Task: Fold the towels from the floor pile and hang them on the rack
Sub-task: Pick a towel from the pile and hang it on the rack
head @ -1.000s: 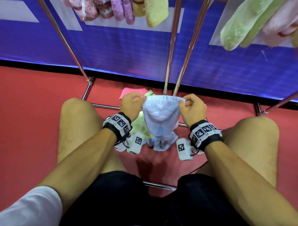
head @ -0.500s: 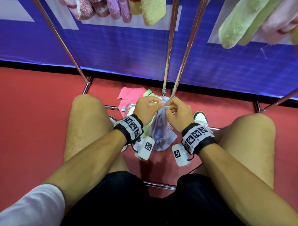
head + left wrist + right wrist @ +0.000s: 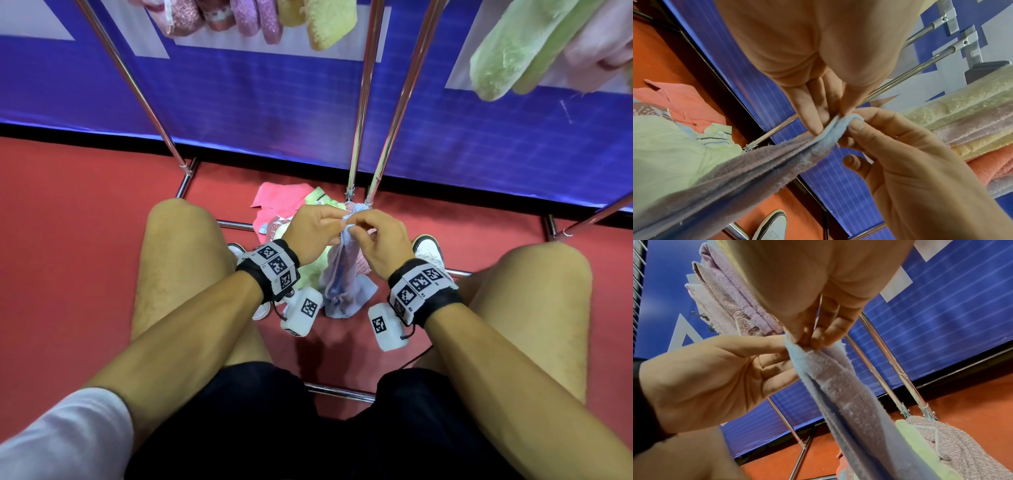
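So the light blue towel point(image 3: 342, 274) is doubled over, its top corners brought together into one bunched point, and the rest hangs down in a narrow, creased drape. Its bottom end is touching the red floor, right against the floor pile point(image 3: 291, 219). Up close it's fuzzy terry with a flat woven band across it point(image 3: 840, 386), layers pressed together at the top edge point(image 3: 830, 129). The pile itself is a crumpled mix: a pink towel point(image 3: 277, 202) at the back, a pale green one point(image 3: 320, 200) with a stitched stripe, and a mauve knobbly one point(image 3: 953, 439). Chrome rack point(image 3: 363, 102) stands just behind, with folded pink, lilac, yellow and green towels point(image 3: 507, 54) draped over its bars.
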`<action>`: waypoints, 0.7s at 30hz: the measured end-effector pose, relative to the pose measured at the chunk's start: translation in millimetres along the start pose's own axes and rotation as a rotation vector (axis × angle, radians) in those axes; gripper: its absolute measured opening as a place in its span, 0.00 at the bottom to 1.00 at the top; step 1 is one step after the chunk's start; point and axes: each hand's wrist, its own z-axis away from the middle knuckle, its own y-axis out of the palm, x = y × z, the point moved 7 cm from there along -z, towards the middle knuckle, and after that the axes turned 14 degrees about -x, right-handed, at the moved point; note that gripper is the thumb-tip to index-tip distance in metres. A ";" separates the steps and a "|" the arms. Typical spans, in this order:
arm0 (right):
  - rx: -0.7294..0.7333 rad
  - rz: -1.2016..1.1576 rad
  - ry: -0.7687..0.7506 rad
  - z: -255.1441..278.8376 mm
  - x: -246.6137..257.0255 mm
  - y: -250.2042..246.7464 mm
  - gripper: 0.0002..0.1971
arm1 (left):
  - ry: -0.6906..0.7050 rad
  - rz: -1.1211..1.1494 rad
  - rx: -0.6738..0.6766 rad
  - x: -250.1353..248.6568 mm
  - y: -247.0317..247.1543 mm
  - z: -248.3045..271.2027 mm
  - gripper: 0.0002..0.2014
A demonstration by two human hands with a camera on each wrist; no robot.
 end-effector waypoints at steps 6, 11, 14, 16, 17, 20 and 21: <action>0.030 0.091 -0.135 -1.6 -0.4 0.6 0.01 | 0.011 0.027 -0.004 -2.7 -1.4 1.2 0.03; 0.058 0.134 -0.194 0.3 4.4 -0.2 0.02 | 0.040 -0.015 0.028 -0.4 0.8 2.6 0.04; 0.049 0.139 -0.204 -1.2 4.3 -1.1 0.03 | 0.100 -0.065 0.032 -1.2 1.1 2.3 0.04; 0.046 0.134 -0.204 -2.1 3.6 -1.0 0.03 | 0.140 -0.140 0.027 0.5 -0.4 0.1 0.06; 0.048 0.133 -0.200 -2.3 3.1 -0.6 0.03 | 0.159 -0.176 0.032 0.9 -0.7 -0.8 0.07; 0.069 0.146 -0.184 -1.9 0.1 2.2 0.03 | 0.207 -0.264 0.042 -3.0 0.4 0.0 0.07; 0.077 0.151 -0.176 -1.5 -1.7 3.5 0.03 | 0.228 -0.291 0.045 -6.7 1.7 2.2 0.08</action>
